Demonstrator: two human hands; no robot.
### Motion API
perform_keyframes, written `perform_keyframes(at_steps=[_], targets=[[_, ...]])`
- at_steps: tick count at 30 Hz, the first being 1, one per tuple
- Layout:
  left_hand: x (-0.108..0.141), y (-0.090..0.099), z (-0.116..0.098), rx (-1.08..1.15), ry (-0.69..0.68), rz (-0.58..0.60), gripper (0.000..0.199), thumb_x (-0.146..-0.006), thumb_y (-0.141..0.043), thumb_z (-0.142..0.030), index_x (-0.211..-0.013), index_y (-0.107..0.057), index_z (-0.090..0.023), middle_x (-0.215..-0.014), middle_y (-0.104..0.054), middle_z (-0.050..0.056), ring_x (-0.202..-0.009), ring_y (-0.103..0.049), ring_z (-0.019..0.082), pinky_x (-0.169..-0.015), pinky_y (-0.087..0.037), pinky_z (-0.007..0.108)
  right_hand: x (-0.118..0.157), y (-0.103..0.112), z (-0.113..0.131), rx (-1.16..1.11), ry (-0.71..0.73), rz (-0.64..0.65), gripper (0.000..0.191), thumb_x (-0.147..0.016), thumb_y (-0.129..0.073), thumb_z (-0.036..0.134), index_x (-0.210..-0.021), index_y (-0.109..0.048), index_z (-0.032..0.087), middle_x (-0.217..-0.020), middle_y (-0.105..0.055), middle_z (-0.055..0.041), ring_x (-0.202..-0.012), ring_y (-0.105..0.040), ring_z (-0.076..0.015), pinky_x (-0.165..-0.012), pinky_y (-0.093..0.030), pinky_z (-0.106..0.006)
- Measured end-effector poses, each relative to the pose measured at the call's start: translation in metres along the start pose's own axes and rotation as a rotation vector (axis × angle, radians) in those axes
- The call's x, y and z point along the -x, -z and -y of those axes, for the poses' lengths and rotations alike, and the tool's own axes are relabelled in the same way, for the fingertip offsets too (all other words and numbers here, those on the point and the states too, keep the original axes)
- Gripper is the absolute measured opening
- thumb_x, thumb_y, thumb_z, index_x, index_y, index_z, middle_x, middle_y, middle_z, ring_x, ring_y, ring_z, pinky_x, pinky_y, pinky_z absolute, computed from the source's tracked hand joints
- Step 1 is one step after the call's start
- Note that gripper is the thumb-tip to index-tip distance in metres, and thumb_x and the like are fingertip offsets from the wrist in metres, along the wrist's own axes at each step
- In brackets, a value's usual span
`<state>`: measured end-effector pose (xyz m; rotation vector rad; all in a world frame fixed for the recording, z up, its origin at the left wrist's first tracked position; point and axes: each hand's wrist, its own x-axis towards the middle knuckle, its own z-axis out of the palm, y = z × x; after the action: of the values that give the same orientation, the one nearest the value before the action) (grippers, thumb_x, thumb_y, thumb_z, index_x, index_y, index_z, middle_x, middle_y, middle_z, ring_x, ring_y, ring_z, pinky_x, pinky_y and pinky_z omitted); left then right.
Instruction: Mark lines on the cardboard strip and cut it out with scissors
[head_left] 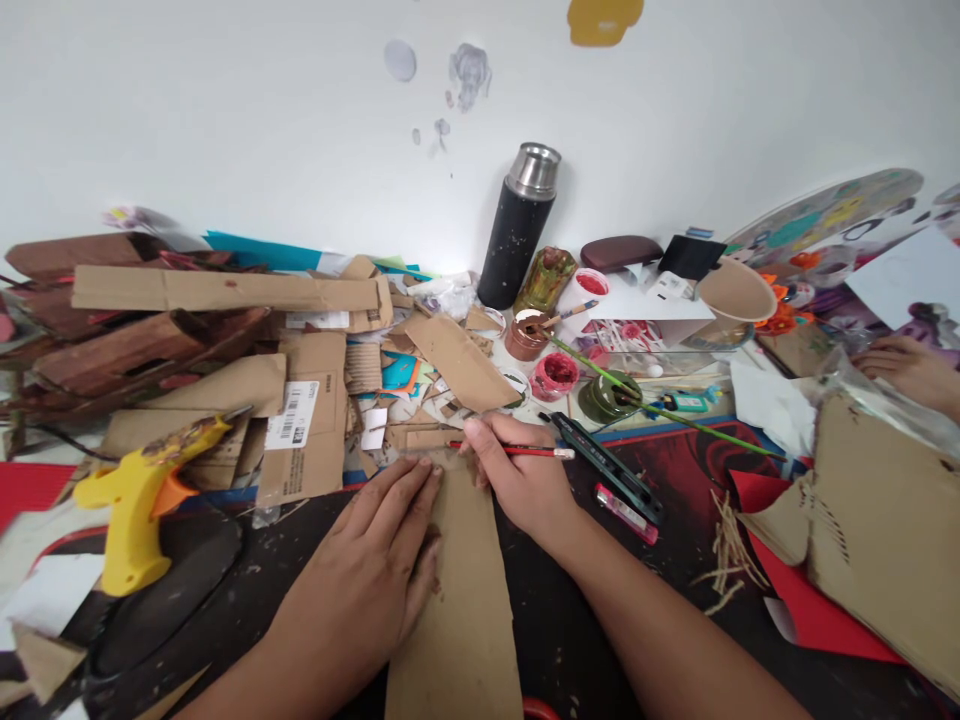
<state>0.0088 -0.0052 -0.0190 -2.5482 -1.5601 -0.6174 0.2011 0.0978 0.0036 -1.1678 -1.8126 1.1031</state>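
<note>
A long strip of brown cardboard point(465, 600) lies lengthwise in front of me on the dark mat. My left hand point(375, 560) rests flat on its left side, fingers stretched forward and together, holding nothing. Near the strip's far end, my right hand point(525, 480) is closed round a red and black pencil point(517, 450), whose white-ended tail points right. The pencil's tip lies close to the left fingertips. Just beyond those fingertips is a small narrow cardboard piece point(426, 438). Beside my right hand lie a dark utility knife point(604, 465) and a pink tube-like item point(627, 515).
A yellow glue gun point(142, 510) lies left, its cord looping over the mat. Cardboard scraps point(461, 360) pile up at the back. A black flask point(521, 225) stands behind open paint pots point(555, 375). At the right edge, another person's hand point(911, 365) is near a cardboard piece point(877, 520).
</note>
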Motion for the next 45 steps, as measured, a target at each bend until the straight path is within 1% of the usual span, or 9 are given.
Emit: perform_keyframes(at_steps=[5, 11, 17, 25, 32, 36, 45], targets=[[0.0002, -0.0003, -0.0005, 0.002, -0.005, 0.003, 0.048, -0.108, -0.049, -0.022, -0.150, -0.060, -0.002, -0.145, -0.069, 0.020, -0.140, -0.060, 0.037, -0.114, -0.052, 0.049, 0.0004, -0.0001, -0.0007, -0.007, -0.007, 0.005, 0.047, -0.113, -0.054, 0.049, -0.077, -0.070, 0.023, -0.056, -0.064, 0.0006, -0.063, -0.071, -0.0185, -0.064, -0.052, -0.028], [0.0012, -0.0017, 0.0001, -0.002, 0.004, 0.001, 0.049, -0.108, -0.047, -0.024, -0.151, -0.060, -0.004, -0.145, -0.070, 0.019, -0.141, -0.060, 0.036, -0.115, -0.051, 0.048, 0.0002, -0.0011, -0.0028, -0.051, -0.011, -0.008, 0.047, -0.113, -0.054, 0.050, -0.078, -0.070, 0.023, -0.056, -0.063, 0.0011, -0.059, -0.067, -0.0171, -0.060, -0.049, -0.027], [0.0008, -0.0012, -0.0002, -0.006, -0.006, 0.002, 0.049, -0.108, -0.048, -0.023, -0.150, -0.060, -0.002, -0.145, -0.070, 0.020, -0.141, -0.060, 0.037, -0.113, -0.052, 0.050, 0.0001, -0.0010, -0.0026, -0.031, 0.011, -0.011, 0.044, -0.113, -0.056, 0.044, -0.079, -0.071, 0.022, -0.056, -0.062, 0.0018, -0.057, -0.065, -0.0161, -0.062, -0.048, -0.028], [0.0014, -0.0021, -0.0005, -0.019, 0.005, 0.004, 0.049, -0.109, -0.045, -0.024, -0.152, -0.058, -0.005, -0.147, -0.070, 0.019, -0.142, -0.060, 0.036, -0.115, -0.052, 0.049, -0.0006, -0.0003, -0.0024, -0.014, 0.016, 0.002, 0.043, -0.113, -0.055, 0.044, -0.078, -0.070, 0.023, -0.055, -0.061, 0.0021, -0.057, -0.065, -0.0165, -0.064, -0.048, -0.028], [0.0004, -0.0007, 0.0004, 0.005, -0.011, 0.004, 0.049, -0.108, -0.049, -0.023, -0.150, -0.060, -0.001, -0.145, -0.070, 0.021, -0.140, -0.060, 0.038, -0.112, -0.053, 0.051, -0.0001, -0.0005, -0.0019, -0.027, 0.014, -0.006, 0.044, -0.112, -0.055, 0.044, -0.077, -0.070, 0.023, -0.055, -0.062, 0.0018, -0.057, -0.065, -0.0163, -0.063, -0.049, -0.028], [-0.0001, -0.0005, 0.0006, -0.002, -0.014, 0.005, 0.048, -0.108, -0.048, -0.023, -0.150, -0.059, -0.002, -0.145, -0.070, 0.021, -0.141, -0.059, 0.037, -0.112, -0.053, 0.050, 0.0003, -0.0005, -0.0030, -0.050, 0.014, -0.017, 0.043, -0.113, -0.056, 0.045, -0.079, -0.071, 0.023, -0.056, -0.062, 0.0020, -0.055, -0.064, -0.0158, -0.061, -0.049, -0.028], [0.0003, -0.0009, -0.0006, -0.023, -0.009, 0.004, 0.048, -0.108, -0.047, -0.023, -0.149, -0.060, -0.002, -0.145, -0.070, 0.020, -0.141, -0.059, 0.037, -0.115, -0.051, 0.049, -0.0002, -0.0002, -0.0011, -0.011, 0.026, 0.004, 0.042, -0.113, -0.055, 0.042, -0.078, -0.069, 0.023, -0.055, -0.061, 0.0030, -0.054, -0.063, -0.0154, -0.063, -0.048, -0.027]])
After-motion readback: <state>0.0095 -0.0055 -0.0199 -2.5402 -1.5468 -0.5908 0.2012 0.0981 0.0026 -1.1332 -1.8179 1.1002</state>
